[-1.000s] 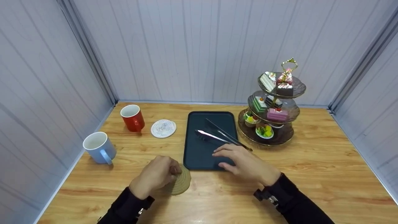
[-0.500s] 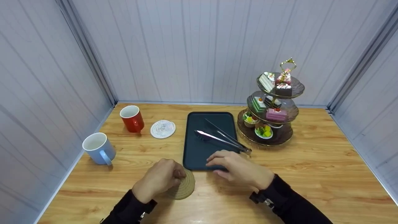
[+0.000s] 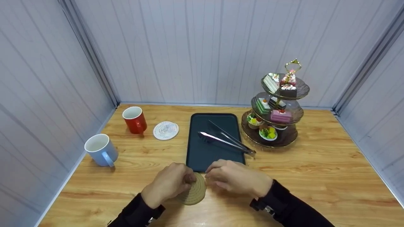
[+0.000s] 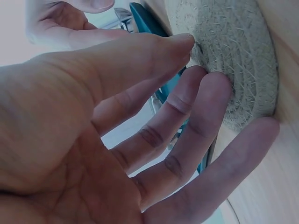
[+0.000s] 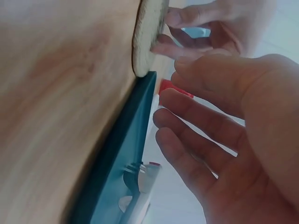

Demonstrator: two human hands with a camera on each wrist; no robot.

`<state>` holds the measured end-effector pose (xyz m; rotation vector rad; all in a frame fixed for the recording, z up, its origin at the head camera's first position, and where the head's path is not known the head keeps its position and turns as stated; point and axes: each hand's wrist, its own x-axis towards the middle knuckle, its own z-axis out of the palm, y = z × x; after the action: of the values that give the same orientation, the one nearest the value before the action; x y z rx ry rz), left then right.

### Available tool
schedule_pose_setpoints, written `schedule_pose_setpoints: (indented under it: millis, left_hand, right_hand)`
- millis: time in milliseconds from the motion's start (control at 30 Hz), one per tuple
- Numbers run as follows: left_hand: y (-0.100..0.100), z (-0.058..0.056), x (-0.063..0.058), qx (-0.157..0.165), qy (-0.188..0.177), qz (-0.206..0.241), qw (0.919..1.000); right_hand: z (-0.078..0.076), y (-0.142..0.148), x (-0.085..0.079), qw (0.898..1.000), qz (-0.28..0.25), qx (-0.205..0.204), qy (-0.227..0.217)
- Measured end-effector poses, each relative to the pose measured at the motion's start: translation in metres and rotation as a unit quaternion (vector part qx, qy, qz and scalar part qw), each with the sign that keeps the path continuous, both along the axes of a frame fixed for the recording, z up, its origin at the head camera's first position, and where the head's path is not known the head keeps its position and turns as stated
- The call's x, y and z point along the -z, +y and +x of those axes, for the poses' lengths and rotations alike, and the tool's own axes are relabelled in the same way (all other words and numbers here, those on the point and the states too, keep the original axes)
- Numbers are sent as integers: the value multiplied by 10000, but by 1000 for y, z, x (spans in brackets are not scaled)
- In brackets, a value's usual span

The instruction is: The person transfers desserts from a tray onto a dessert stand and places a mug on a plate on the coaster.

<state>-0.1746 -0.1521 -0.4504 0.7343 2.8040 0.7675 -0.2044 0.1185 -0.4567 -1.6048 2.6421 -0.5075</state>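
Note:
In the head view my left hand (image 3: 170,183) touches the top of a round woven straw coaster (image 3: 196,191), which lies flat on the table at the tray's near edge. The left wrist view shows the thumb and loosely bent fingers (image 4: 205,93) against the coaster's coiled, stitched surface. My right hand (image 3: 235,178) hovers just right of the coaster, over the near edge of the dark rectangular tray (image 3: 202,156). Its fingers (image 5: 177,140) are relaxed and hold nothing in the right wrist view. Metal tongs (image 3: 221,139) lie across the tray, their joined end past its right edge.
A red mug (image 3: 135,121) and a light blue mug (image 3: 102,151) stand on the left. Between the red mug and the tray lies a white speckled coaster (image 3: 166,130). At right stands a three-tier stand (image 3: 279,143) with cakes and fruit cups. Pale walls enclose the table.
The straw coaster has slid right and slightly nearer along with my left hand. My right hand has drawn back from over the tray towards the coaster, uncovering the tongs' joined end.

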Motion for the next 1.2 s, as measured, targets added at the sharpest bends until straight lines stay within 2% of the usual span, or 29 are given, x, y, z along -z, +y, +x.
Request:
schedule_pose_setpoints:
  millis: [267,533,800,967,1200]
  left_hand:
    - [8,1,1,20,158,-63,9999]
    - [13,2,6,117,181,2,9998]
    - [22,1,10,272,189,78,9994]
    - [25,0,14,409,355,246,9982]
    - [28,1,17,497,354,364,9975]
  right_hand:
    - [3,-5,9,9997,197,-61,-147]
    - [6,-2,19,9999,23,-79,64]
    - [7,3,18,9997,-24,113,-231]
    - [6,8,19,9995,-46,242,-220]
    - [5,14,20,9995,-57,250,-208]
